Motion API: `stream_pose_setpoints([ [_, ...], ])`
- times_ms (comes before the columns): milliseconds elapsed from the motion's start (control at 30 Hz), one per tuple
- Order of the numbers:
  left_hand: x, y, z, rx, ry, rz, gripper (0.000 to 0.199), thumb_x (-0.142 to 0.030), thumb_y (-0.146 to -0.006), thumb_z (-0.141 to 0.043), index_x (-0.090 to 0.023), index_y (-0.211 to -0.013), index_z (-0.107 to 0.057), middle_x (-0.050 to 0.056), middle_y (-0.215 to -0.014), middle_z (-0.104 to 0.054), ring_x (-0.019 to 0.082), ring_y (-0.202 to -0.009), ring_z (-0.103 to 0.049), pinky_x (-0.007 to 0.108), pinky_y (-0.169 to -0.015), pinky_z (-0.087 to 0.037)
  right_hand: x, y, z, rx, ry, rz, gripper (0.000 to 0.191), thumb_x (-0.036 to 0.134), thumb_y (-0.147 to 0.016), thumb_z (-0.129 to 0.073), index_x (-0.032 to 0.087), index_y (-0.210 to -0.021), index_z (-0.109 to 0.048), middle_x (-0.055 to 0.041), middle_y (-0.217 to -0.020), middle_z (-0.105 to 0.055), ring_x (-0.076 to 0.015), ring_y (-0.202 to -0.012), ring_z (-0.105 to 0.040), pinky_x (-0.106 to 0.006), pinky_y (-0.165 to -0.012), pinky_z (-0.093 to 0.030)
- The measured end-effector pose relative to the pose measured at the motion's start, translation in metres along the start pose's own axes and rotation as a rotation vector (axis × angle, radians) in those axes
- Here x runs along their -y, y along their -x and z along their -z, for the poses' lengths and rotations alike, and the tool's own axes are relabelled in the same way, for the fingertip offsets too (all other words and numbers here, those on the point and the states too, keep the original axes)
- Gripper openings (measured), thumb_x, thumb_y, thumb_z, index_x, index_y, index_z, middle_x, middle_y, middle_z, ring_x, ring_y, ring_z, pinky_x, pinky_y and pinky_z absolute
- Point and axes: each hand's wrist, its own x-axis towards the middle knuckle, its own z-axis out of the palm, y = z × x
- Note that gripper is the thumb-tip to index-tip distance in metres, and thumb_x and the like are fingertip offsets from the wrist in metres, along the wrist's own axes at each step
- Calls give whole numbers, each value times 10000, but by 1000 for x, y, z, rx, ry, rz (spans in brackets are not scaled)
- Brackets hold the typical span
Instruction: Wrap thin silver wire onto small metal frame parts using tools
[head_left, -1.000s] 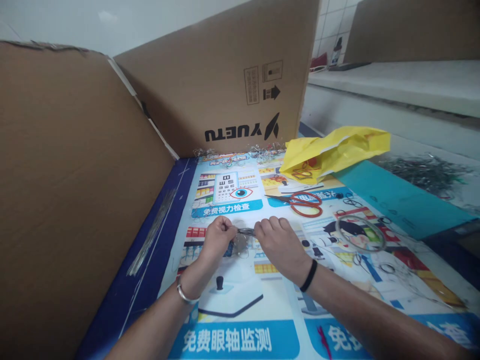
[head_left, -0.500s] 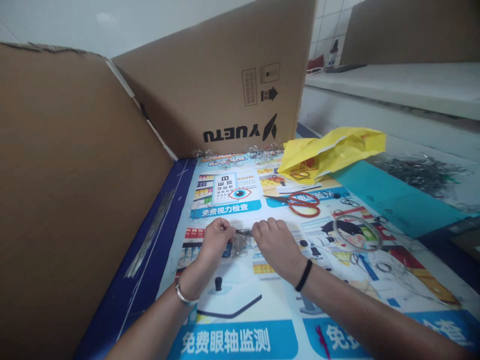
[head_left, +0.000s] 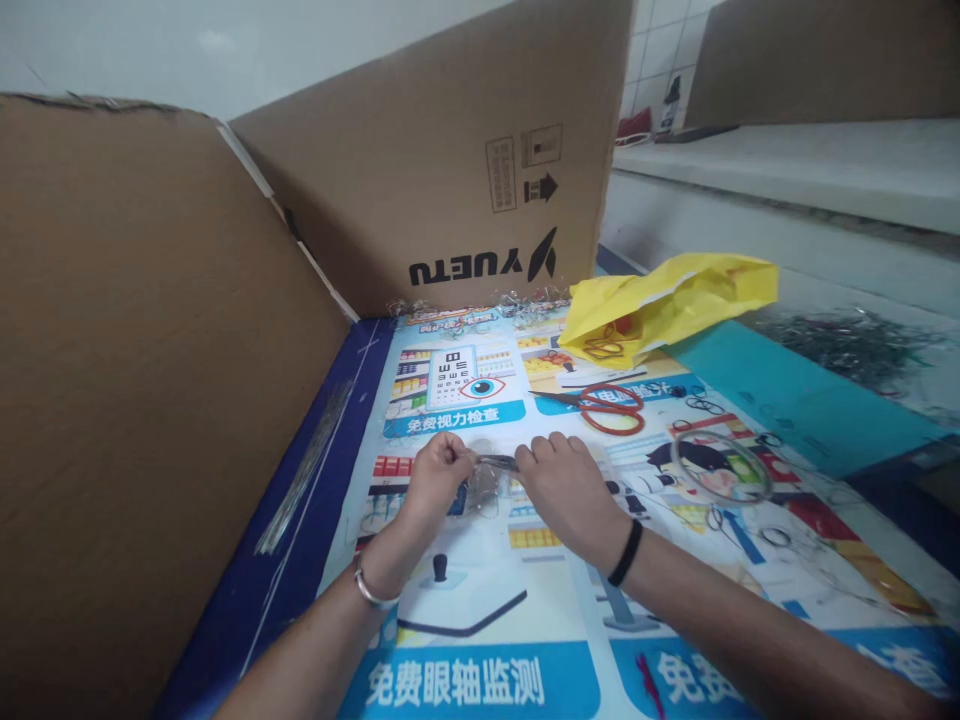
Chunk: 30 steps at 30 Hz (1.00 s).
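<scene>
My right hand point(head_left: 566, 490) is closed around a slim metal tool point(head_left: 495, 462) with a pointed end, like pliers or tweezers; the fingers hide its handles. That end reaches left toward my left hand point(head_left: 442, 480). There the thumb and fingers are pinched on what looks like thin wire, too fine to make out clearly. Just below the tool, between the hands, is a small tangle of thin silvery wire point(head_left: 484, 490) over the printed sheet point(head_left: 480, 600). Orange-handled scissors point(head_left: 611, 408) lie beyond my right hand.
Cardboard panels point(head_left: 375, 200) wall the left and back. A bundle of straight wires point(head_left: 304, 475) lies at left. A yellow bag point(head_left: 667, 305) stands behind the scissors, beside a teal board point(head_left: 795, 400). Wire coils point(head_left: 720, 468) lie at right, with a wire heap point(head_left: 847, 345) beyond.
My right hand has moved slightly right, away from my left, so more of the metal tool shows between them. My left hand stays pinched in nearly the same place.
</scene>
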Motion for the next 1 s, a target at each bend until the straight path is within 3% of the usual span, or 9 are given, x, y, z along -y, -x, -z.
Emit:
stream_pose_setpoints([
  [167,-5,1,0,27,91,-24,188,-149,-653,-624,-174,-682,-439,-48,-582,-542,65,-513,-457,180,-516,-342,-8,2,10,213,-331,-146,301,411,-916,-350,178,-888,-540,-56,-778,-627,-187,-718,-561,-274,-586,-294],
  [367,-7,4,-1,31,55,-63,169,-156,-681,-617,-172,-697,-450,-49,-597,-523,68,-538,-460,180,-528,-352,-13,-1,20,373,-682,-93,432,448,-924,-262,179,-697,-512,-33,-664,-605,-142,-622,-544,-237,-539,-280],
  [800,-9,9,-3,9,2,-95,192,-212,-707,-636,-176,-719,-448,-32,-652,-548,77,-569,-489,190,-546,-392,-17,-6,29,494,-794,-95,433,419,-905,-294,156,-662,-539,-44,-609,-594,-135,-561,-552,-232,-523,-293],
  [1000,-6,9,-2,-17,-85,-142,160,-229,-722,-624,-180,-738,-472,-20,-681,-567,91,-603,-514,202,-577,-403,-17,-8,30,521,-811,-106,431,401,-897,-305,140,-698,-584,-69,-677,-633,-138,-551,-566,-237,-522,-310],
])
